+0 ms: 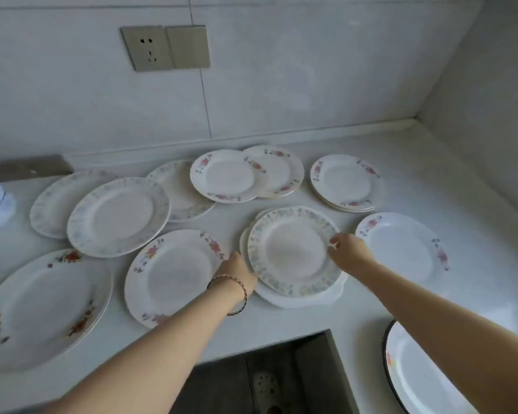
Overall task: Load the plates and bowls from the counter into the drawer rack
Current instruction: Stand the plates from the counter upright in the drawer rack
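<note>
Now both hands reach to one round white plate with a pale blue-green flowered rim [293, 251], which lies on top of a small stack on the white stone counter [416, 162]. Left hand [237, 271] grips its left edge, fingers tucked under the rim; right hand [349, 251] pinches the right edge. Just right of the right hand lies a white plate with pink flowers [401, 249]; just left of the left hand another pink-flowered white plate [174, 273]

Single head-worn wide-angle view, looking forward and steeply down from close above the counter [431, 180] toward the back wall [281, 70]; floor [251, 377] visible below.
</note>
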`<state>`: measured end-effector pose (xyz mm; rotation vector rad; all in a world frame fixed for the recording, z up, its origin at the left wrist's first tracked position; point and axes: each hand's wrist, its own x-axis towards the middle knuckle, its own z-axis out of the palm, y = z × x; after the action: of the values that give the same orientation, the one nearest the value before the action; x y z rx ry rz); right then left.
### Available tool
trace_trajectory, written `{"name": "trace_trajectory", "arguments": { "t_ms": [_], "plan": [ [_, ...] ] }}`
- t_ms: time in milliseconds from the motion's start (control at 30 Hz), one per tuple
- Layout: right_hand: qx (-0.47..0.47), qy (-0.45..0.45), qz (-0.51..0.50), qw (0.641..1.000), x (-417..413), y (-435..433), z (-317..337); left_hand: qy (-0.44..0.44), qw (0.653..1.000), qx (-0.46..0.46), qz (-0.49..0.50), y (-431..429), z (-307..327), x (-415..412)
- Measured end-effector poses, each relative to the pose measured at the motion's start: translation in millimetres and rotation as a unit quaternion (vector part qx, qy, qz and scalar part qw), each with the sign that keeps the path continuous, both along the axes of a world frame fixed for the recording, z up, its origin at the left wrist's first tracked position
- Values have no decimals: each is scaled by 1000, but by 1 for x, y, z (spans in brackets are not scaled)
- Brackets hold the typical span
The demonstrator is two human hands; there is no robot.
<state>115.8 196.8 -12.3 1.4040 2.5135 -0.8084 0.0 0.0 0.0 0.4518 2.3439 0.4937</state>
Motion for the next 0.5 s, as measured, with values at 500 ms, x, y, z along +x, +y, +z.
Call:
{"name": "trace_trajectory", "arguments": {
  "t_ms": [500],
  "plan": [
    [-140,-37,-107,984,-43,79,-63,-123,956,25,265,54,-74,-15]
  ]
}}
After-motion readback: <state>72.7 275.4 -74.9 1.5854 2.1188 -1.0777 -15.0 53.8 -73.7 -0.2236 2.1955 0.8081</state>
